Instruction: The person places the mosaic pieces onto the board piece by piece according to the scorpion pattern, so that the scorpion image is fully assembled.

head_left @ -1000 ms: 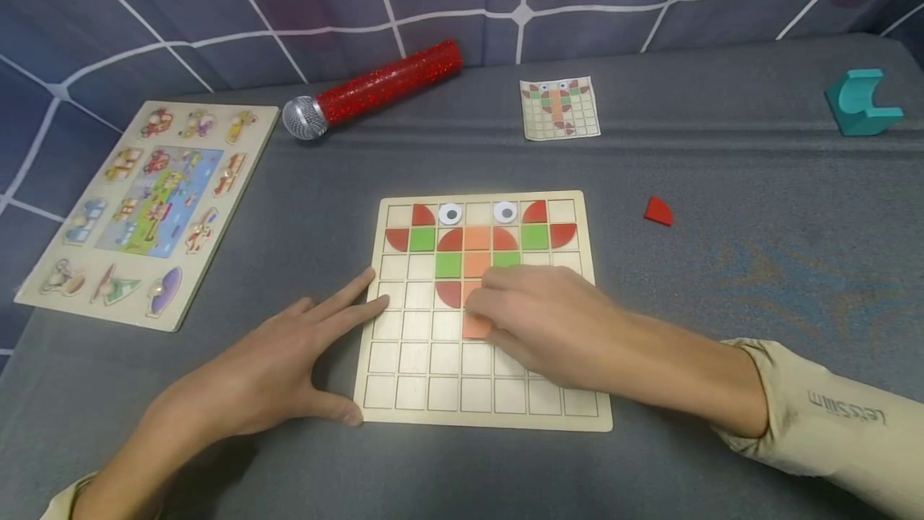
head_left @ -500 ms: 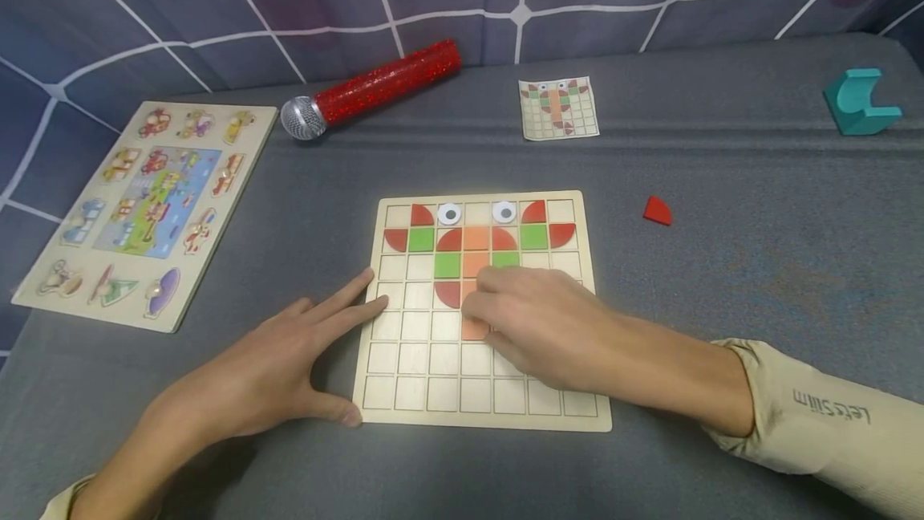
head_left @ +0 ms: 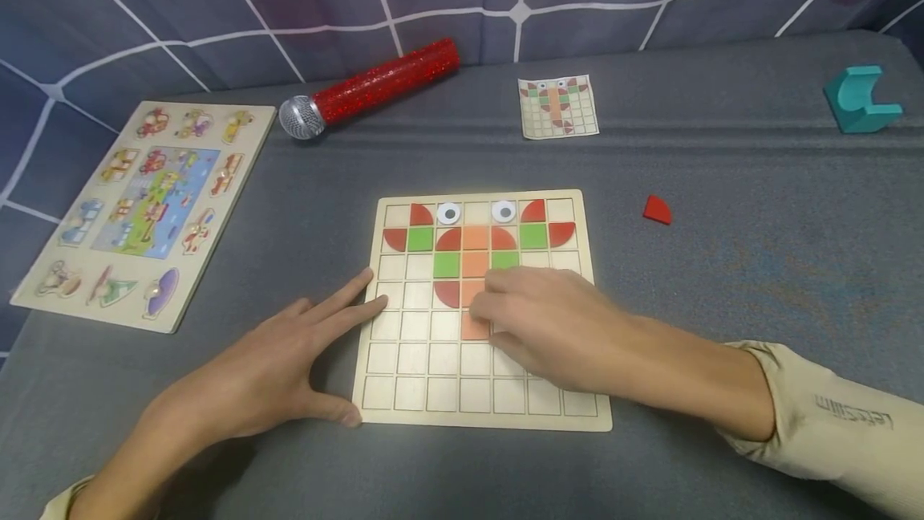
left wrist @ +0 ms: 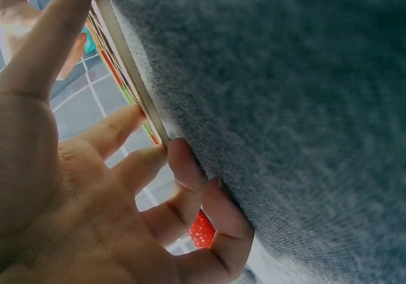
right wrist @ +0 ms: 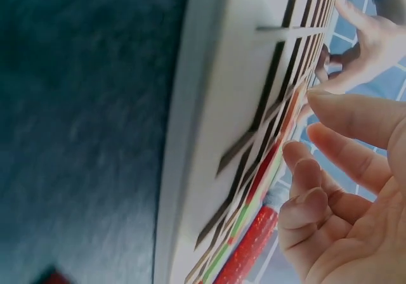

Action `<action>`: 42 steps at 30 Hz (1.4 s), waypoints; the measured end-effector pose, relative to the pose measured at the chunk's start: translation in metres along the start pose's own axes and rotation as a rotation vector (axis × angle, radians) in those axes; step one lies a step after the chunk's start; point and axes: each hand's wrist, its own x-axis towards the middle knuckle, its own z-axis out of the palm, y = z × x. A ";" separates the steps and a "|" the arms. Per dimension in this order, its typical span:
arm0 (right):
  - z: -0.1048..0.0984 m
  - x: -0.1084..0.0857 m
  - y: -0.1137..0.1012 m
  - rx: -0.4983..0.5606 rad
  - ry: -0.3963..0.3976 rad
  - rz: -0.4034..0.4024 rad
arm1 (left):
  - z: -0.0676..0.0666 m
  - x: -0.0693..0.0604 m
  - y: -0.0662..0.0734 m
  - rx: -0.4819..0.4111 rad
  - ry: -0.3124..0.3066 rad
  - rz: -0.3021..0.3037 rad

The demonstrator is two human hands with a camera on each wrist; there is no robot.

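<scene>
A square wooden grid board (head_left: pixel 414 392) lies on the grey cloth with a pattern of red quarter circles, green squares, orange squares and two eye discs. My left hand (head_left: pixel 267 363) is spread along its left side, thumb at the near corner and two fingertips at the edge. Over the board's middle, my right hand (head_left: pixel 556 327) has its fingertips beside the lowest orange square (head_left: pixel 474 327). In the right wrist view a gap shows between that hand's thumb (right wrist: pixel 342 113) and index fingertip, with no piece visible there; its other fingers are curled. Some cells are hidden beneath it.
A loose red quarter circle (head_left: pixel 658 209) lies right of the board. Behind are a small pattern card (head_left: pixel 577 123) and a red glittery microphone (head_left: pixel 386 83). A knob puzzle board (head_left: pixel 123 311) is at left, a teal curved block (head_left: pixel 855 111) at far right.
My right hand has shifted slightly right, uncovering more of the two lower orange squares. The left hand and the pieces in view stay put.
</scene>
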 end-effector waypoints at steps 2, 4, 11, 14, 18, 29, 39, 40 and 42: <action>-0.003 -0.003 0.004 0.004 0.010 0.003 | 0.000 0.000 0.000 -0.003 -0.005 -0.005; -0.008 -0.005 0.010 0.031 0.014 0.023 | 0.000 0.000 0.001 -0.003 -0.006 -0.006; -0.033 -0.018 0.046 0.085 0.049 0.168 | 0.000 0.000 0.001 -0.010 -0.009 -0.005; -0.044 -0.027 0.062 0.058 0.055 0.234 | -0.001 0.000 0.001 -0.013 -0.013 -0.003; -0.052 -0.038 0.084 -0.014 0.022 0.360 | -0.001 0.000 0.000 -0.015 -0.016 -0.001; -0.056 -0.058 0.127 -0.070 -0.060 0.503 | -0.001 -0.001 0.000 -0.013 -0.013 -0.001; -0.054 -0.056 0.124 -0.094 -0.046 0.436 | -0.001 0.001 0.000 -0.009 -0.022 -0.010; -0.053 -0.056 0.123 -0.096 -0.046 0.434 | -0.001 0.001 0.000 -0.010 -0.022 -0.011; -0.053 -0.056 0.123 -0.101 -0.050 0.434 | -0.001 0.001 0.000 -0.015 -0.025 -0.018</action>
